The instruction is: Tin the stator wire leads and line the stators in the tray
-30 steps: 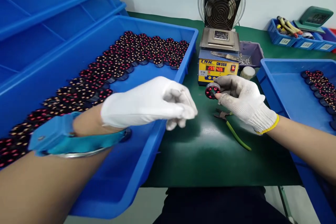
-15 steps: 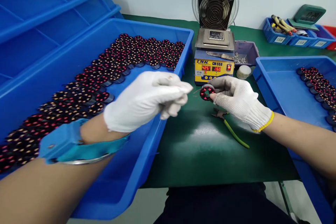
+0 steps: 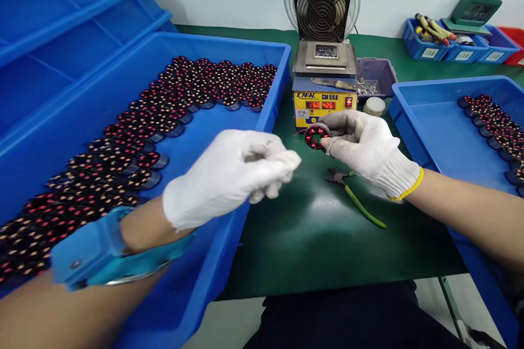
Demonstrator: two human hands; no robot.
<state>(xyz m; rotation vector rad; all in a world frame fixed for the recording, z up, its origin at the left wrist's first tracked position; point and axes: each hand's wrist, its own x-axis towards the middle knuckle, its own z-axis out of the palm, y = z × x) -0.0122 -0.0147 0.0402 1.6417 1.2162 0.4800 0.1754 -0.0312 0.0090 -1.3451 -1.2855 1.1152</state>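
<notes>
My right hand (image 3: 362, 144), in a white glove with a yellow cuff, pinches a black ring with red windings (image 3: 316, 136). Thin wires stick out from the ring's left side. It is held upright in front of the yellow and blue CM 558 solder pot (image 3: 325, 103). My left hand (image 3: 233, 174), also gloved in white, is just left of the ring, not touching it. Its thumb and fingertips are pressed together; whatever may lie between them is hidden. Green-handled cutters (image 3: 362, 207) lie on the table below my right hand.
A large blue tray (image 3: 229, 43) at left holds several wound rings (image 3: 204, 84). Another blue tray (image 3: 434, 125) with rings is at right. Behind stand a fan (image 3: 323, 8), a purple bin (image 3: 374, 71), a round white container (image 3: 374, 106), small tool bins (image 3: 429, 53) and a green clock (image 3: 477, 10).
My left hand has dropped slightly, its fingers still together. The ring stays in my right hand. The whole view has shifted a little, and the pot's displays read differently.
</notes>
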